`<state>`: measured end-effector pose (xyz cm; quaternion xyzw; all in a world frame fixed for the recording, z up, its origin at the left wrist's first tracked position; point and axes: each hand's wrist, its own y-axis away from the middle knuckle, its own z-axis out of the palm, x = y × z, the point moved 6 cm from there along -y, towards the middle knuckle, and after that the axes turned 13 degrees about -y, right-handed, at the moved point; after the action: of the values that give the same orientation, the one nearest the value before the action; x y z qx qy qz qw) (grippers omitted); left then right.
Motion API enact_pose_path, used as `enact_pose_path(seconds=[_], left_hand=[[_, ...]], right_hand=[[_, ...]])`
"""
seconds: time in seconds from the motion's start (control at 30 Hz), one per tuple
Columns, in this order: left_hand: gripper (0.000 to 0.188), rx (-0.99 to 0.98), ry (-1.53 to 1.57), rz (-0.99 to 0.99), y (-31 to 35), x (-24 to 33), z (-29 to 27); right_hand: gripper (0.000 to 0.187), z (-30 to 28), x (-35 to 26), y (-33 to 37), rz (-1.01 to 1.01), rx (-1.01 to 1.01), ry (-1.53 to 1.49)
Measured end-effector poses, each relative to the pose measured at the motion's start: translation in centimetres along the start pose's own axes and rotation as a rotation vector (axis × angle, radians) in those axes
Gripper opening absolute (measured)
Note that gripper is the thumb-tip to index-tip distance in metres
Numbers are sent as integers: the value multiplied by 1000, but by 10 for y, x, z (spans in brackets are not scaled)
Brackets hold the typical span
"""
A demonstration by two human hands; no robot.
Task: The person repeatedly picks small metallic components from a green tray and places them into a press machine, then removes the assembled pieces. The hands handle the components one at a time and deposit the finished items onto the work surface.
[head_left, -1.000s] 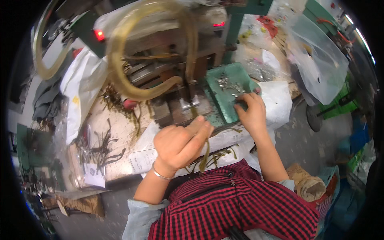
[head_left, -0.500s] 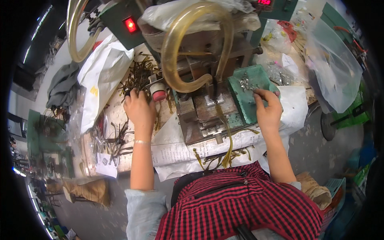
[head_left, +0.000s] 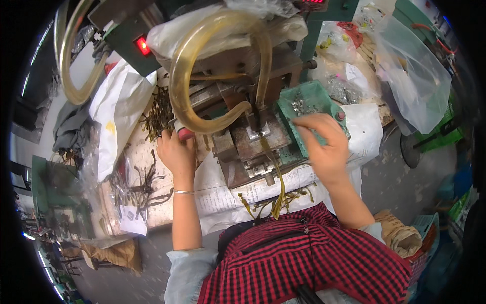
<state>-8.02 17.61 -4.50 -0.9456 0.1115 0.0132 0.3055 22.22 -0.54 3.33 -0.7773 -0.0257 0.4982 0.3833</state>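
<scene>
My left hand (head_left: 177,155) lies beside a red push button (head_left: 185,134) left of a small bench press (head_left: 258,133). Its fingers are a little apart and I see nothing held in them. My right hand (head_left: 326,147), blurred, hovers over the front part of a green tray (head_left: 313,87) that holds small shiny metal pieces (head_left: 300,106). Thumb and forefinger come together toward the press; whatever is between them is too small to make out. An olive strap (head_left: 276,175) runs from under the press head down toward my apron, above several similar straps (head_left: 248,205).
Beyond my left hand lies a heap of olive straps (head_left: 154,119); dark straps (head_left: 147,185) lie nearer. A thick clear hose (head_left: 182,66) loops in front of the machine. White paper (head_left: 215,195) covers the table's front edge. A clear plastic bag (head_left: 415,86) hangs at the right.
My right hand has moved left from the tray's metal pieces toward the press. My left hand has come down from the strap heap to beside the red button. The whole view has shifted slightly.
</scene>
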Motion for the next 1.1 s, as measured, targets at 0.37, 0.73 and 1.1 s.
enact_pose_path(seconds=[0.37, 0.73, 1.1], left_hand=[[18, 113, 1200, -330, 29, 11, -60], [30, 354, 686, 606, 46, 119, -181], [31, 459, 695, 629, 42, 134, -163]], right_hand=[[42, 56, 10, -3, 268, 157, -584], [66, 46, -42, 0, 439, -82, -749], [33, -40, 111, 30, 456, 143, 113]])
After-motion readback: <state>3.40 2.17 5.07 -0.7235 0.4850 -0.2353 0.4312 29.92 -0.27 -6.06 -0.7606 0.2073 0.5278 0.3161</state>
